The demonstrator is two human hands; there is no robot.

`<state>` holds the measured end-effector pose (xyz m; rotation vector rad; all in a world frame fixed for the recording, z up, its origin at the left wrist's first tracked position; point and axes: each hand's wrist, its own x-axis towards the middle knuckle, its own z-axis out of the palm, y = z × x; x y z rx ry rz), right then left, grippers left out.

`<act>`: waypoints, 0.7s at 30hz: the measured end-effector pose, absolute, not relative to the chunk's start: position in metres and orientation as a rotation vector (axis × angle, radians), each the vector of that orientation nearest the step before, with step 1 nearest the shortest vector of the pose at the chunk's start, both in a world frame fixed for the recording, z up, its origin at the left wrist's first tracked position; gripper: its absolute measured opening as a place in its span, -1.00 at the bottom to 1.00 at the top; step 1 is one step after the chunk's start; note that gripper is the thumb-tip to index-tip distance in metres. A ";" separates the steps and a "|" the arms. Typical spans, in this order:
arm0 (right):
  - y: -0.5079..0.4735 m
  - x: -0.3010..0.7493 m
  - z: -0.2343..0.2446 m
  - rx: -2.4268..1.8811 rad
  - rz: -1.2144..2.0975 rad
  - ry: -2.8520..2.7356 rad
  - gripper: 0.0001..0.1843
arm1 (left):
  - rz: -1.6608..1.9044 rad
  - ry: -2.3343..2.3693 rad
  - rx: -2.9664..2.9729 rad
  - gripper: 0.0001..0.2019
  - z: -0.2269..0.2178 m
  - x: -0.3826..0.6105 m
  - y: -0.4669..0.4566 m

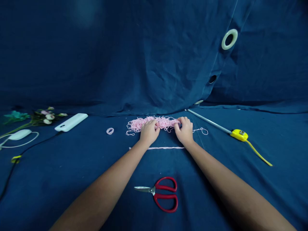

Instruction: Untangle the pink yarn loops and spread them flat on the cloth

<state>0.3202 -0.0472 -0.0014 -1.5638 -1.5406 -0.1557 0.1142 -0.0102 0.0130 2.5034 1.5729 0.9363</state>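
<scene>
Blue cloth (101, 179), blue curtain (144, 54) behind, left hand (149, 132) half-curled on pink yarn (137, 124), grip unclear, right hand (184, 130) pinching its end

At the grip, one yarn heap (166, 122); left, one coil (107, 131); nearer, one cord (166, 148), one pair of scissors (153, 190); right, one tape measure (239, 135).

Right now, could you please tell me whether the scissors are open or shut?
Shut: on the scissors, the blades meet in one narrow point, and the red handles lie close together.
</scene>
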 end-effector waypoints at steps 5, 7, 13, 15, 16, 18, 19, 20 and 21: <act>-0.049 0.318 0.001 -1.501 -0.143 -1.681 -0.63 | 0.849 1.313 2.663 -0.79 0.008 0.113 -0.008; -0.047 0.318 -0.002 -1.524 -0.108 -1.731 -0.69 | 0.867 1.246 2.674 -0.64 0.007 0.113 -0.008; -0.039 0.319 -0.014 -1.578 0.037 -2.011 -0.71 | 0.833 1.032 2.699 -0.60 0.012 0.113 -0.012; -0.038 0.320 -0.015 -1.582 0.051 -2.010 -0.63 | 0.864 1.003 2.667 -0.65 0.014 0.113 -0.012; -0.037 0.321 -0.016 -1.577 0.055 -1.999 -0.56 | 0.875 0.986 2.656 -0.68 0.014 0.113 -0.012; -0.038 0.321 -0.015 -1.544 0.061 -1.989 -0.40 | 0.879 0.963 2.651 -0.70 0.013 0.113 -0.011; -0.038 0.321 -0.015 -1.520 0.064 -1.997 -0.35 | 0.874 0.964 2.658 -0.68 0.012 0.113 -0.010; -0.039 0.321 -0.014 -1.499 0.064 -2.007 -0.33 | 0.869 0.979 2.669 -0.65 0.010 0.113 -0.009; -0.039 0.321 -0.013 -1.489 0.060 -2.014 -0.34 | 0.862 1.009 2.683 -0.64 0.009 0.113 -0.008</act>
